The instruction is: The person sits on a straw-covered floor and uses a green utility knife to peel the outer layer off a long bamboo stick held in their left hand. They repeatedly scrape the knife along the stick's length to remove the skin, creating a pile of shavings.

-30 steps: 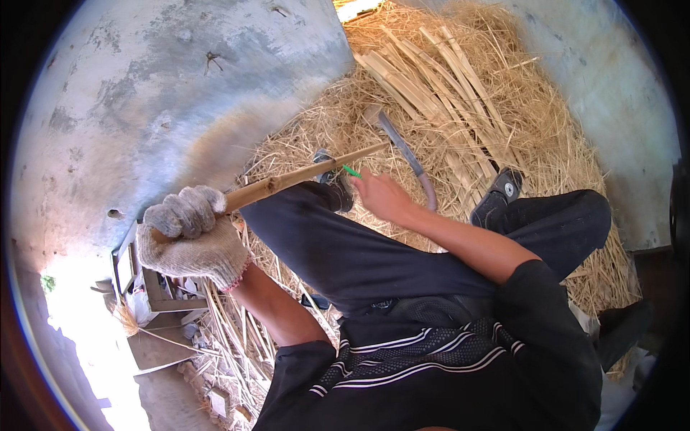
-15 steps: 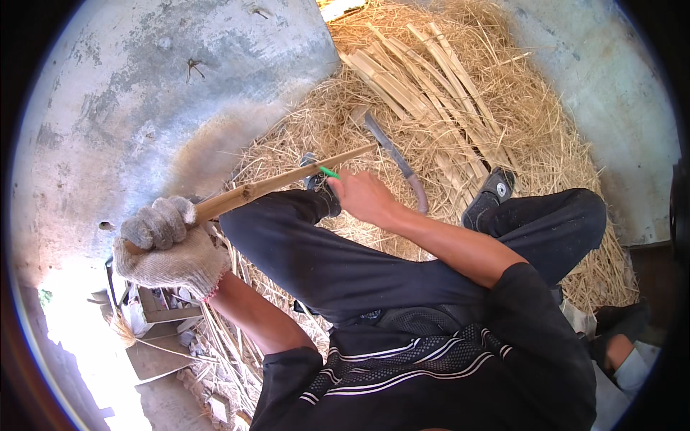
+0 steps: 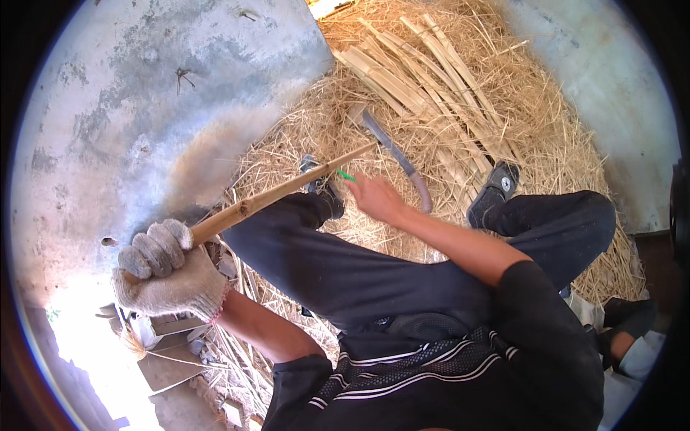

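My left hand (image 3: 171, 271), in a pale knitted work glove, is closed around the thick end of a split bamboo strip (image 3: 269, 194). The strip slants up to the right across my knee, its thin tip ending above my right hand. My bare right hand (image 3: 376, 198) is closed on a small green-handled tool (image 3: 346, 175) just below the strip near that tip. Its blade, if there is one, cannot be made out. On the shavings beyond my right hand lies a long knife (image 3: 394, 152) with a dark blade and a curved handle.
Straw-like shavings (image 3: 546, 136) cover the floor around my shoes. Several pale split strips (image 3: 431, 79) lie on them at the far side. Grey walls (image 3: 144, 93) stand left and right. Rubble and thin sticks (image 3: 237, 359) lie at lower left, and another person's arm (image 3: 622, 346) shows at lower right.
My right hand and the green tool have shifted a little to the right, toward the strip's thin tip. My left hand keeps its grip, slightly lower in view.
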Available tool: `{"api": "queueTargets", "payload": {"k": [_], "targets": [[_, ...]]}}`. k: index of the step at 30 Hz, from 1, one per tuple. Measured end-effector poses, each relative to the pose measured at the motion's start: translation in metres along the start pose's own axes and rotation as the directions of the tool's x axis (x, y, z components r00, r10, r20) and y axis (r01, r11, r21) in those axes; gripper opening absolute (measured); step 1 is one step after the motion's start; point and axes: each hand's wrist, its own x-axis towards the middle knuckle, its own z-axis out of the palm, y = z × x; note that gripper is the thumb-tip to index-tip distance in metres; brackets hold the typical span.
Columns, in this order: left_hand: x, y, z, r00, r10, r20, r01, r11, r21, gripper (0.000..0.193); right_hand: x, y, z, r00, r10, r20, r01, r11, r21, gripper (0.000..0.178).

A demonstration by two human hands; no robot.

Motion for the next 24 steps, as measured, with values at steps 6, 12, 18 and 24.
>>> {"api": "queueTargets", "payload": {"k": [6,12,18,24], "targets": [[0.001,0.003,-0.006,0.997,-0.029,0.072,0.029,1.000,-0.005,0.030,-0.008,-0.020,-0.016,0.996,-0.074,0.042,0.073,0.996,0.042,0.047],[0.013,-0.008,0.008,1.000,0.000,-0.006,0.000,1.000,0.018,0.035,0.015,0.021,-0.012,0.999,0.035,0.014,-0.033,0.992,-0.121,0.044],[0.035,-0.015,0.024,0.991,-0.043,0.126,0.046,0.999,-0.023,0.035,0.026,-0.020,-0.013,0.993,-0.120,-0.003,0.120,0.991,0.052,0.048],[0.057,-0.031,0.045,0.995,-0.048,-0.092,0.060,0.989,0.132,0.031,0.058,0.005,-0.009,0.987,0.114,-0.115,-0.124,0.988,-0.091,0.050]]}}
